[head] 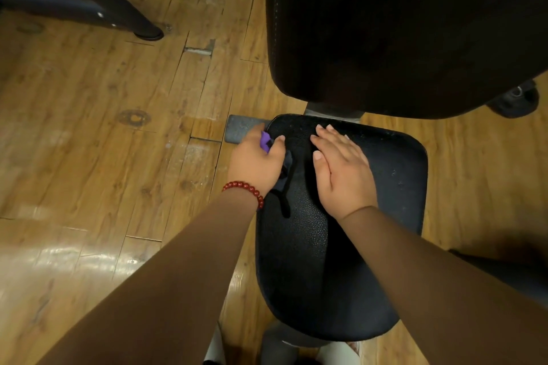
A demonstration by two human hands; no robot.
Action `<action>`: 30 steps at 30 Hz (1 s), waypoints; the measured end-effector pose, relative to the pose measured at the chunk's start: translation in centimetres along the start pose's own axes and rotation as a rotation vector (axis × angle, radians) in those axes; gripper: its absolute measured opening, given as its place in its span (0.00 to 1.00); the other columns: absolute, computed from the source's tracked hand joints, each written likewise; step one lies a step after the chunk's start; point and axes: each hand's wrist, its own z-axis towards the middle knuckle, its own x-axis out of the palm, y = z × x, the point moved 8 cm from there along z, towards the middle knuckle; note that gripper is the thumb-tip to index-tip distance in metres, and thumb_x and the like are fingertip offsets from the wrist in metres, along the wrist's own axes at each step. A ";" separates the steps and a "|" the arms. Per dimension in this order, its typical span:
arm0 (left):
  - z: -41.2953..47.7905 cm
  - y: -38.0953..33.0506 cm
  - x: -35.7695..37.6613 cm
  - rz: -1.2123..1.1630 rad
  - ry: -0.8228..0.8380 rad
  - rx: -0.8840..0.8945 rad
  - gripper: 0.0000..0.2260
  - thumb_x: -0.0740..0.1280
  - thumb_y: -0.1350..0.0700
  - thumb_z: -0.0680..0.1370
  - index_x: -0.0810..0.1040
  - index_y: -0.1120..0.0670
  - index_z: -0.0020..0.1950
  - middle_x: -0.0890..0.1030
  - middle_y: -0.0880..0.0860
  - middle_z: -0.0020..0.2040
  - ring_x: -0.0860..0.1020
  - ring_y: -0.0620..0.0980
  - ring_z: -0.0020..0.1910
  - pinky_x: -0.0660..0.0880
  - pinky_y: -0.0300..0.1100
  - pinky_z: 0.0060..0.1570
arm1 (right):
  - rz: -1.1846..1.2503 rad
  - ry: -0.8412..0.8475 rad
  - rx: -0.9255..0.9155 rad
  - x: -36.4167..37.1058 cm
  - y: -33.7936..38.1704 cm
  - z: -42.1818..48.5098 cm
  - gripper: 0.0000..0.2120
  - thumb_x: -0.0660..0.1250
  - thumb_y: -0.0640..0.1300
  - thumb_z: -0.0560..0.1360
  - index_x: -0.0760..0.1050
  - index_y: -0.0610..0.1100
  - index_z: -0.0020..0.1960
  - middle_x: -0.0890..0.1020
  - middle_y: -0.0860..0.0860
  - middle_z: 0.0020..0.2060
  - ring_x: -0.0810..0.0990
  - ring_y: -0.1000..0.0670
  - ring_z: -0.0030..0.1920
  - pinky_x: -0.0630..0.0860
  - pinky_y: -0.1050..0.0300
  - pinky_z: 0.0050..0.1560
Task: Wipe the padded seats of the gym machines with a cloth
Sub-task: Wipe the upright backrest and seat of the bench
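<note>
A black padded seat (385, 231) of a gym machine fills the middle of the view, with its tall black back pad (400, 24) above it. My left hand (255, 160) grips a dark cloth (283, 187) with a purple patch at the seat's upper left edge; a strip of the cloth trails down over the pad. My right hand (338, 169) lies flat on the seat's upper part, fingers straight and together.
Worn wooden floor planks (118, 127) surround the machine. A grey metal base bar (243, 129) sticks out left under the seat. Dark frame legs (118, 9) of another machine stand at upper left. A dark foot (516, 98) sits at right.
</note>
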 end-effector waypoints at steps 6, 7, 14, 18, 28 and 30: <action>2.6 -0.3 -0.1 -0.060 0.020 -0.048 0.17 0.59 0.46 0.82 0.76 0.55 0.62 0.77 0.46 0.43 0.77 0.43 0.39 0.69 0.31 0.34 | -0.025 -0.006 -0.020 0.1 0.2 0.0 0.26 0.47 0.52 0.80 0.73 0.42 0.68 0.73 0.48 0.69 0.66 0.50 0.72 0.57 0.52 0.75; 3.1 -0.4 0.0 -0.087 0.033 -0.052 0.17 0.59 0.46 0.82 0.77 0.55 0.62 0.78 0.48 0.42 0.77 0.43 0.37 0.69 0.30 0.31 | -0.025 -0.013 -0.024 0.0 0.2 0.0 0.25 0.47 0.52 0.80 0.74 0.42 0.68 0.73 0.48 0.69 0.67 0.50 0.72 0.57 0.52 0.74; 0.0 1.9 0.4 -0.184 -0.008 -0.065 0.07 0.60 0.47 0.82 0.74 0.47 0.56 0.77 0.44 0.42 0.78 0.44 0.43 0.76 0.40 0.44 | -0.033 -0.011 -0.028 0.1 0.3 -0.1 0.25 0.48 0.51 0.81 0.74 0.41 0.67 0.74 0.47 0.69 0.67 0.49 0.72 0.57 0.52 0.74; -2.8 3.3 0.6 -0.084 -0.080 -0.057 0.20 0.60 0.46 0.81 0.73 0.55 0.68 0.80 0.47 0.44 0.79 0.44 0.42 0.75 0.37 0.42 | -0.044 -0.001 -0.028 0.1 0.4 0.0 0.25 0.48 0.51 0.80 0.74 0.41 0.67 0.74 0.47 0.69 0.67 0.49 0.72 0.56 0.52 0.74; -1.8 3.7 1.1 -0.208 -0.026 -0.102 0.21 0.59 0.45 0.81 0.70 0.50 0.72 0.80 0.52 0.56 0.81 0.52 0.53 0.78 0.50 0.57 | -0.095 0.010 -0.048 0.2 0.6 -0.2 0.25 0.50 0.52 0.79 0.73 0.41 0.68 0.73 0.46 0.69 0.67 0.47 0.72 0.58 0.50 0.74; -3.3 4.7 1.2 -0.201 -0.033 -0.095 0.20 0.59 0.46 0.81 0.71 0.52 0.71 0.81 0.52 0.54 0.81 0.51 0.51 0.78 0.49 0.55 | -0.116 0.029 -0.054 0.2 0.7 -0.3 0.26 0.51 0.54 0.79 0.72 0.41 0.69 0.72 0.46 0.70 0.66 0.47 0.73 0.55 0.51 0.74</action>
